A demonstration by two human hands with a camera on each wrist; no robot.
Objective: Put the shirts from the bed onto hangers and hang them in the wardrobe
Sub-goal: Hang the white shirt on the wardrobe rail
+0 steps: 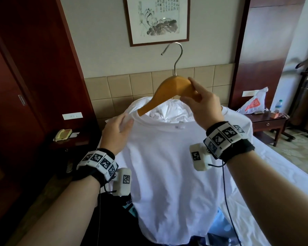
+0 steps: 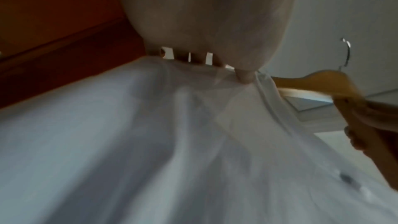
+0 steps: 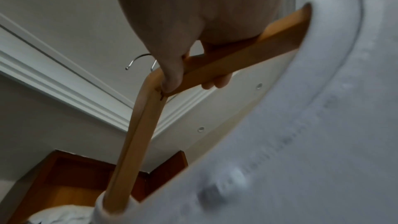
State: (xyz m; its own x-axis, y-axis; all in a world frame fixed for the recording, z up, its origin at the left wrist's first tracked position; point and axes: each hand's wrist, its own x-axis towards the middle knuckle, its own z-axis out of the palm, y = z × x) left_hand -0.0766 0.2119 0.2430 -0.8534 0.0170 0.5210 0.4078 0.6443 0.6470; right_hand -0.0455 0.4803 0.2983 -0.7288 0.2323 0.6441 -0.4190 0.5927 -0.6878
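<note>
A white T-shirt (image 1: 169, 166) hangs in front of me over the bed. A wooden hanger (image 1: 169, 91) with a metal hook (image 1: 178, 55) sits in its neck opening, both arms running down inside the collar. My right hand (image 1: 201, 103) grips the hanger's right arm near the centre; the right wrist view shows thumb and fingers wrapped round the hanger (image 3: 226, 67) where it enters the shirt (image 3: 301, 125). My left hand (image 1: 117, 130) pinches the shirt's left shoulder beside the collar. In the left wrist view the shirt (image 2: 150, 142) fills the frame, the hanger (image 2: 323, 83) at right.
A white-sheeted bed (image 1: 274, 174) lies below, with a crumpled white pillow (image 1: 169, 110) behind the collar. Dark clothing (image 1: 114, 219) lies under the shirt's hem. Dark red wardrobe panels (image 1: 25, 86) stand at left, nightstands with a phone (image 1: 62, 134) and a plastic bag (image 1: 254, 103) on either side.
</note>
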